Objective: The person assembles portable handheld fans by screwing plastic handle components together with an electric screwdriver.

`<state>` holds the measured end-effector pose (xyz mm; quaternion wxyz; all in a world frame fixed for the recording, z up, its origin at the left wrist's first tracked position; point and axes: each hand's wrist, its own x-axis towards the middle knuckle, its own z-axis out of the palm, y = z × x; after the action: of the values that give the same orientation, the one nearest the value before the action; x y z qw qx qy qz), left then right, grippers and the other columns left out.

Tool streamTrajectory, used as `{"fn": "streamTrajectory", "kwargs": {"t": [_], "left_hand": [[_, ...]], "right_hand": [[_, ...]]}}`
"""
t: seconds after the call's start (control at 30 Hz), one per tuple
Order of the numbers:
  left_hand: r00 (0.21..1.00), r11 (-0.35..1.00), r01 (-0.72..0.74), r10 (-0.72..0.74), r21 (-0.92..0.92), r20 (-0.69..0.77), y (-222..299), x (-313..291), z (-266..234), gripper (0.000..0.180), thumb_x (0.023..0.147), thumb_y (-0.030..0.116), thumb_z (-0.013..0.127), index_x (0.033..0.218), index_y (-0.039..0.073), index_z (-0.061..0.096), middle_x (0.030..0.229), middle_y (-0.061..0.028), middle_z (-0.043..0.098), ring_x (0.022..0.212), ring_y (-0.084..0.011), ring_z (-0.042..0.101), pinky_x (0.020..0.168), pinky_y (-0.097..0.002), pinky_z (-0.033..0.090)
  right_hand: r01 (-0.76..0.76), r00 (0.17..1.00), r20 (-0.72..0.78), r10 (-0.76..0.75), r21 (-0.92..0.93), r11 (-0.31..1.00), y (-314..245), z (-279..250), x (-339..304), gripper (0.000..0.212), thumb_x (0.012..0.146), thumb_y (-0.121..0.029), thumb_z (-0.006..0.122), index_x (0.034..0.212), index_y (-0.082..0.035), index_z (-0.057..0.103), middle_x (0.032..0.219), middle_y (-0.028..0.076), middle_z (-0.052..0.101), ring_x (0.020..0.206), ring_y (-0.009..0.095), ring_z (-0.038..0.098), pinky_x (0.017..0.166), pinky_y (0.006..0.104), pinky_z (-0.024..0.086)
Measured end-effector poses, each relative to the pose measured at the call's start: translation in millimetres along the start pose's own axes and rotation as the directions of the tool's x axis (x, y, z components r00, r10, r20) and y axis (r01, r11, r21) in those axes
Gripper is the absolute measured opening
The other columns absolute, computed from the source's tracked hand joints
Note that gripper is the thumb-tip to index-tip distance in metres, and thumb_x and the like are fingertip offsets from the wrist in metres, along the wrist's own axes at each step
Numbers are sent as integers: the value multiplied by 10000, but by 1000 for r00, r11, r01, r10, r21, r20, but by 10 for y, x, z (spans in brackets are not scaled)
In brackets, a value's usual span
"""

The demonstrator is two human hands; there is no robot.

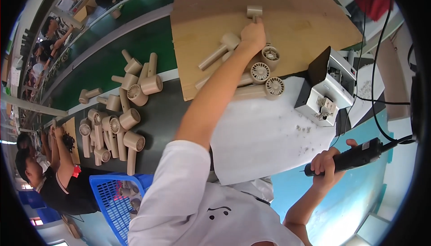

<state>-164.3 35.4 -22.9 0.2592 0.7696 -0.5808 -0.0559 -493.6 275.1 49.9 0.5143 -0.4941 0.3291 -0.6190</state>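
Observation:
My left hand [252, 34] reaches far out over a brown cardboard sheet [305, 17] and is closed on the handle of a beige hair-dryer housing [254, 12]. Another housing [220, 50] lies just left of that hand, and three more with round grilles [265, 73] lie below it. My right hand [327, 165] stays low at the right, gripping a black electric screwdriver [359, 155] whose cable runs up and to the right.
A white-and-black screw feeder box [324, 94] stands on white foam sheet [265, 133]. Several beige housings [114, 127] lie on the dark green belt [134, 44]. A blue basket [114, 201] sits lower left. Other people work along the left edge and top.

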Motion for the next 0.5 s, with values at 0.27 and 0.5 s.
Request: {"fn": "streamTrajectory", "kwargs": {"t": [0.27, 0.5], "left_hand": [[886, 878, -444, 400, -180, -234, 42, -1365, -729, 278, 851, 28, 546, 1117, 15, 624, 1056, -182, 651, 980, -414, 616, 850, -461, 505], [977, 979, -199, 202, 50, -65, -798, -2478, -1279, 381, 740, 6, 697, 1114, 7, 624, 1033, -172, 615, 975, -372, 578, 839, -434, 481]], "right_hand": [[39, 999, 29, -40, 26, 999, 2, -98, 74, 543, 834, 17, 543, 1298, -78, 279, 592, 14, 444, 378, 85, 359, 372, 243, 362], [213, 950, 173, -261, 253, 944, -67, -100, 538, 420, 906, 10, 499, 1280, -112, 350, 584, -11, 358, 409, 82, 331, 406, 241, 356]]}}
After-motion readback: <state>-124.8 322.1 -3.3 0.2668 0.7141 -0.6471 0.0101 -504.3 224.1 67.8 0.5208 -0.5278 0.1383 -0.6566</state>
